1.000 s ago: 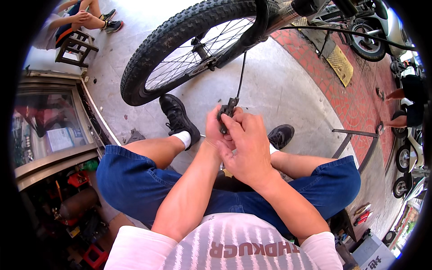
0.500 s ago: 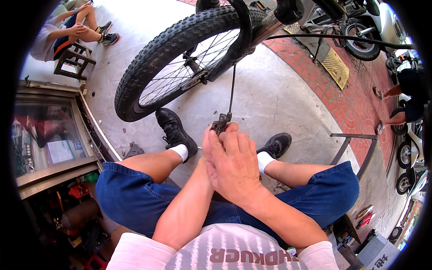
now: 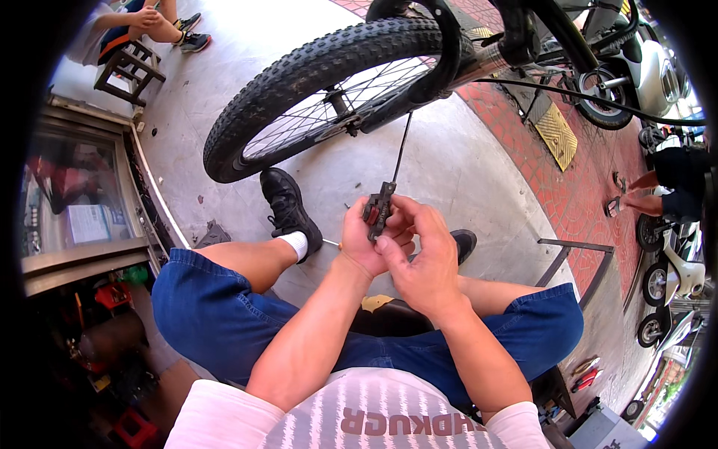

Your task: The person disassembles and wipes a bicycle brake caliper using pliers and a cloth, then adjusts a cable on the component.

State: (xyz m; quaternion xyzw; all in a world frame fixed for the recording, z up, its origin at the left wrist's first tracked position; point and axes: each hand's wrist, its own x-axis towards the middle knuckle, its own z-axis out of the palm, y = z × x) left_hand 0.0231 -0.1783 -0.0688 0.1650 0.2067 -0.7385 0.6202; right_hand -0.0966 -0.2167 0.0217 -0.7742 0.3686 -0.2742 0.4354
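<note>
A small black disc brake caliper [image 3: 380, 210] with a reddish part inside hangs on a black hose [image 3: 403, 146] that runs up to the bicycle fork. My left hand [image 3: 362, 243] is closed around the caliper's left side. Against its right side and lower end, my right hand [image 3: 428, 258] has its fingers curled and its thumb pressed in. Beyond the hands stands the bicycle's front wheel [image 3: 247, 120], with a knobbly black tyre. Between my fingers, part of the caliper is hidden.
A thin metal rod [image 3: 330, 241] shows beside my left wrist. Left of me stands a glass-fronted cabinet [image 3: 78, 262] with tools below. A person sits on a wooden stool [image 3: 133, 71] at far left. Parked scooters [image 3: 654, 82] line the right side; red-handled pliers [image 3: 585, 379] lie at lower right.
My right hand has shifted right, off the top of my left hand, uncovering more of the caliper. My view has shifted slightly, so the wheel appears further right and higher.
</note>
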